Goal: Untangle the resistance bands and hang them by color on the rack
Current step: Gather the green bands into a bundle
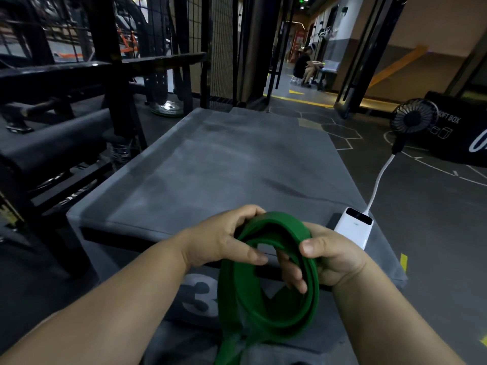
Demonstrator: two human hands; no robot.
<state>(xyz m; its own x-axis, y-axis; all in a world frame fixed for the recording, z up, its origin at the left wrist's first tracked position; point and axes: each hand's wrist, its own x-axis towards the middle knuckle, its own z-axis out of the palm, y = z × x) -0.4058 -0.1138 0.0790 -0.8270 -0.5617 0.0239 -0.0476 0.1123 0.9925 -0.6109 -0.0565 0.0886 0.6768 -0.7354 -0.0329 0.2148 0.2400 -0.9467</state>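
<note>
I hold the green band (266, 314) coiled at six o'clock, over the near edge of the grey counter (210, 164). My left hand (224, 238) curls over its top. My right hand (334, 259) pinches its side, fingers through the loop. Pulling while the coils cross could, I judge, cinch them tighter or flick an end at the power bank (353, 229) at three o'clock.

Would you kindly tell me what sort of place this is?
Probably a gym: a black steel rack at left, a grey padded box ahead, and a looped green resistance band.
</note>
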